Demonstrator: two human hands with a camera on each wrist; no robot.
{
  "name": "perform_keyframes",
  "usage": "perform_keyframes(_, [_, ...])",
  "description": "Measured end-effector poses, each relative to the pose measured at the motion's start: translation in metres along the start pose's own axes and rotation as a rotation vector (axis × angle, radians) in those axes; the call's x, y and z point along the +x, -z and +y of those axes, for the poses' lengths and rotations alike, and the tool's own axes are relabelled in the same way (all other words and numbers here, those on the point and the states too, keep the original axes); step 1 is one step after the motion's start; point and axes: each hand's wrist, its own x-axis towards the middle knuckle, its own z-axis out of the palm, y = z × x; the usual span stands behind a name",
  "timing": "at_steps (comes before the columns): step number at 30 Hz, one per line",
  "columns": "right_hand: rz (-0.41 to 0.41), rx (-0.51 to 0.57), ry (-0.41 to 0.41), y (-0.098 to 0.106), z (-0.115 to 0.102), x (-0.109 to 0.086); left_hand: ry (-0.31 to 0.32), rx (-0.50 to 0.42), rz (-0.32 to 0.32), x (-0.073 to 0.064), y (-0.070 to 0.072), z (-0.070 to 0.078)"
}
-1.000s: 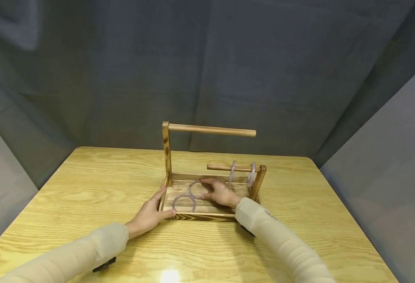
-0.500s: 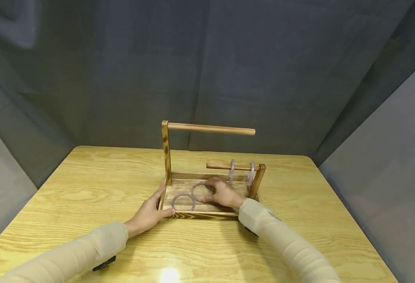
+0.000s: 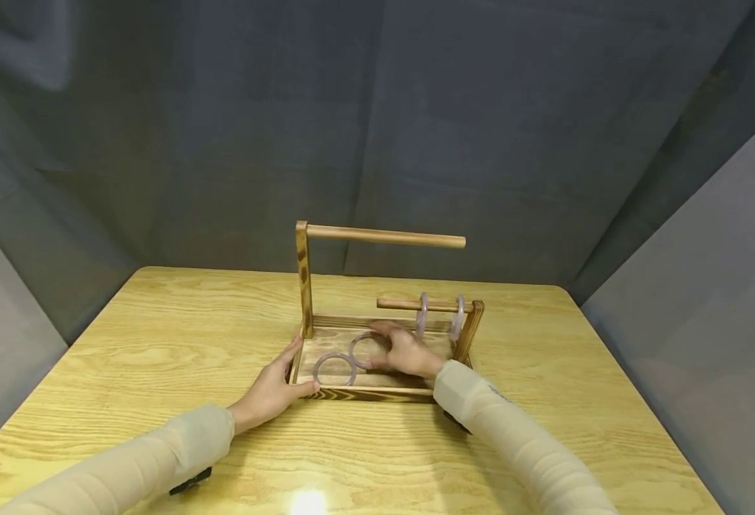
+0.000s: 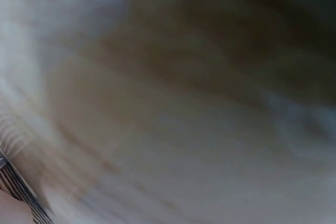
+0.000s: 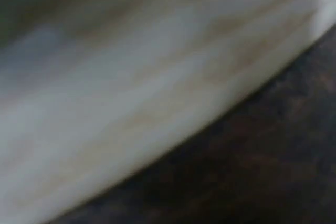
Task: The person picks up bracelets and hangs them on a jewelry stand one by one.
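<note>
In the head view a wooden display stand [image 3: 377, 395] has a shallow tray base and two rods at different heights. My left hand [image 3: 270, 392] grips the tray's front left corner, thumb on the front rim and fingers along the left side. Inside the tray, my right hand [image 3: 406, 352] pinches the right side of a pale purple bangle [image 3: 353, 349] between thumb and fingers. A second bangle [image 3: 316, 368] lies flat at the front left, against the first. From the low rod [image 3: 398, 304] hang a bangle [image 3: 421, 318] and, nearer the post, more bangle [image 3: 458, 320] material.
The high rod [image 3: 386, 236] reaches right from the tall left post [image 3: 303, 279], above the right hand. A short post [image 3: 469, 332] stands at the tray's right end. The stand rests on a wood-grain table [image 3: 210, 322] before a dark curtain [image 3: 274, 143]. Both wrist views are blurred.
My right hand has moved slightly right, and the pinched bangle has shifted right and a little toward the front. The left bangle on the low rod hangs straighter. My left hand stays put.
</note>
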Motion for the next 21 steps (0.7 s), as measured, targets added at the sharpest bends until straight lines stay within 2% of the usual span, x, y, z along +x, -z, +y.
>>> perform_keyframes(5, [-0.080, 0.039, 0.014, -0.001, 0.000, 0.009, -0.014, 0.007, 0.007, 0.003, -0.001, -0.002])
perform_keyframes(13, [-0.151, 0.072, -0.010, -0.004, 0.002, 0.014, -0.008, -0.002, 0.004, 0.003, -0.001, -0.003])
perform_keyframes(21, [-0.195, 0.028, -0.024, -0.002, 0.002, 0.016, -0.005, 0.002, 0.008, 0.003, -0.001, -0.003])
